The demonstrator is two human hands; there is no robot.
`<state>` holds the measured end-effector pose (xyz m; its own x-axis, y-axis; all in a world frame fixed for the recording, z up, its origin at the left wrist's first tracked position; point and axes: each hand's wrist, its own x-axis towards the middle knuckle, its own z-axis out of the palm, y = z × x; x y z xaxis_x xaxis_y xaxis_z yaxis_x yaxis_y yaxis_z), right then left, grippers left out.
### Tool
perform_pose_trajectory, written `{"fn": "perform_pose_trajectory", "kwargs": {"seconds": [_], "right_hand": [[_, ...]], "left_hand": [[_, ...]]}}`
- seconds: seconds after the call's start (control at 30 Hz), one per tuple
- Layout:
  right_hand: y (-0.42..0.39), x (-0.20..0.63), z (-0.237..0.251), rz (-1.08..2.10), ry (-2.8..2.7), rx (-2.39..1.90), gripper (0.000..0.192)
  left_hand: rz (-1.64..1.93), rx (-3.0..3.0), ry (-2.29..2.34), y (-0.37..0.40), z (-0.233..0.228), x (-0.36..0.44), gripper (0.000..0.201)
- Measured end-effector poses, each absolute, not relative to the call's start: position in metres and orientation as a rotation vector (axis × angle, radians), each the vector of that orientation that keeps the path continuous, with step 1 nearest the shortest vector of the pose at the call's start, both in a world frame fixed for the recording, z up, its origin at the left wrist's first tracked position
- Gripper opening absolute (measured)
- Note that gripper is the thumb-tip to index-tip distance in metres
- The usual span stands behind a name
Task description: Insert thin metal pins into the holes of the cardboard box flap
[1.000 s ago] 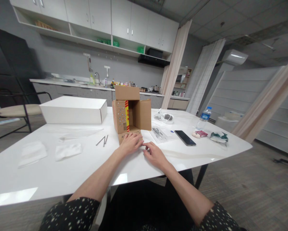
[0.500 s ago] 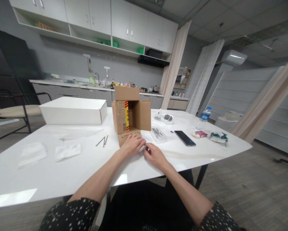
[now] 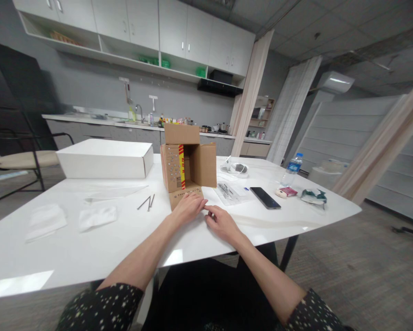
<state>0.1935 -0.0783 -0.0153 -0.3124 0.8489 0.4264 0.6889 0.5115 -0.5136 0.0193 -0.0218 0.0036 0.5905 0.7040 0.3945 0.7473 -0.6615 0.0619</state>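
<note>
A cardboard box (image 3: 208,165) stands on its side, its opening facing me and its flaps spread. Small pale round spots dot its left flap (image 3: 173,168). My left hand (image 3: 190,208) rests palm down on the lower flap, fingers lying close together over its front part. Beside it, my right hand (image 3: 222,221) lies on the white table (image 3: 130,243), index finger stretched toward the left fingertips and the other fingers loosely bent. The fingertips nearly meet; I see nothing held between them. Left of the box lie several nails (image 3: 147,202).
A white box (image 3: 104,158) sits at the back left, with folded white cloths (image 3: 98,217) in front. To the right are a clear plastic bag (image 3: 229,193), a phone (image 3: 265,197), a small pink-and-white pack (image 3: 287,191), a water bottle (image 3: 292,169) and a green-and-clear bundle (image 3: 313,197).
Both hands have shifted very slightly left, and my right index finger is straighter. The box and the other things on the table stay where they were.
</note>
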Motion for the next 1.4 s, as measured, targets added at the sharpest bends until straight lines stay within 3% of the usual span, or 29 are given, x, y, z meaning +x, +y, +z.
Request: {"fn": "perform_pose_trajectory", "kwargs": {"seconds": [0.5,0.8,1.4], "right_hand": [[-0.077,0.193,-0.015,0.349,-2.035,-1.273,0.041],[-0.077,0.194,-0.014,0.318,-2.065,-1.282,0.016],[-0.077,0.194,-0.014,0.331,-2.060,-1.283,0.015]], "left_hand": [[-0.670,-2.626,-1.304,-0.011,0.000,0.014,0.034],[-0.694,-2.577,-1.453,-0.007,0.009,-0.001,0.012],[-0.427,-2.751,-1.450,-0.022,0.025,-0.008,0.013]]}}
